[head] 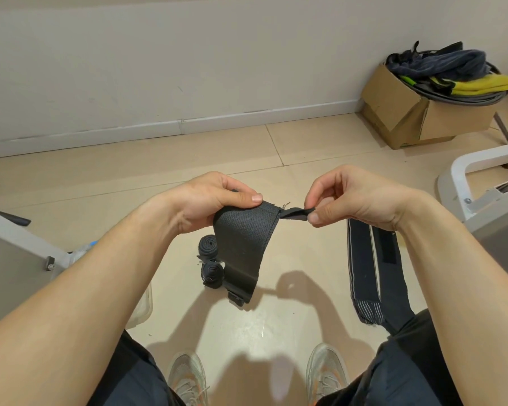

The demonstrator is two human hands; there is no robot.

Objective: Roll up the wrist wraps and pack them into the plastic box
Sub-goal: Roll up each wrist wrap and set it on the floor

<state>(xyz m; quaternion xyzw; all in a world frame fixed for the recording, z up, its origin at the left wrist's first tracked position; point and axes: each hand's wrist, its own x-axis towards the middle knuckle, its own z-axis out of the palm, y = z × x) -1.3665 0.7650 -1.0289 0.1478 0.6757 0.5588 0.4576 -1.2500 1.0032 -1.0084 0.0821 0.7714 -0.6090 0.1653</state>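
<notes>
The black wrist wrap (244, 244) hangs in mid-air. The left hand (214, 197) grips its top edge and the right hand (349, 197) pinches its thumb loop (295, 213). I'd say that thin loop could slip, letting the tail swing. Below the wrap lie two rolled wraps (208, 245), and to its right some flat wraps (364, 268). The plastic box (144, 303), left of it, is mostly hidden by the forearm.

Readable text: none | brown cardboard box (393, 109) by the wall: small green mark at its lower edge, too small to read

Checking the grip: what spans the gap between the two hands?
Head view: the wrist wrap and its thumb loop, held by the left hand and right hand.
</notes>
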